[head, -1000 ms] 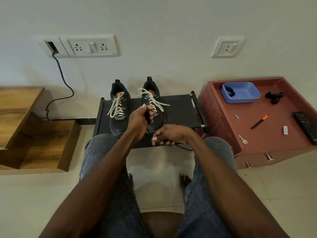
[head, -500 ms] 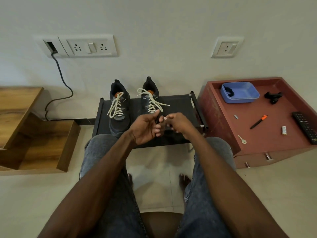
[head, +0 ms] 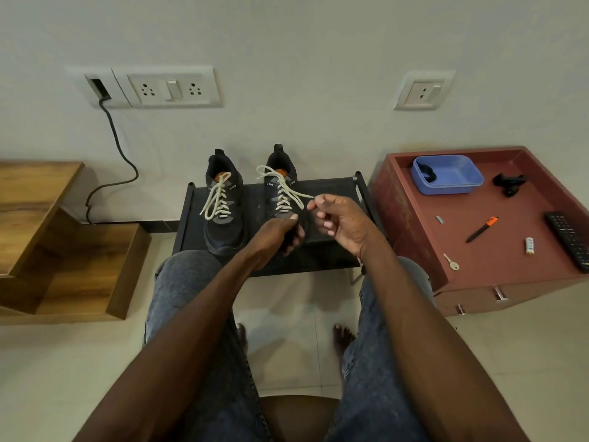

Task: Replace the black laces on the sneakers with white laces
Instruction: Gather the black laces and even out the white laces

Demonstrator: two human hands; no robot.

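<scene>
Both sneakers [head: 223, 205] stood at twelve o'clock, white-laced; my right hand [head: 339, 224] pinched the limp lace [head: 294, 194] tip, best held at that stiff end, I judged, while my left hand [head: 280, 232] curled over the toe.

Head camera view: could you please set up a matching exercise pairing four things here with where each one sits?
Things:
1. sneakers
2. blue tub
3. black cable
4. lace end

Places:
A. hanging from the wall socket panel
B. pinched by the right hand
C. on the black rack
D. at the back of the red cabinet top

Pairs: 1-C, 2-D, 3-A, 4-B
</scene>
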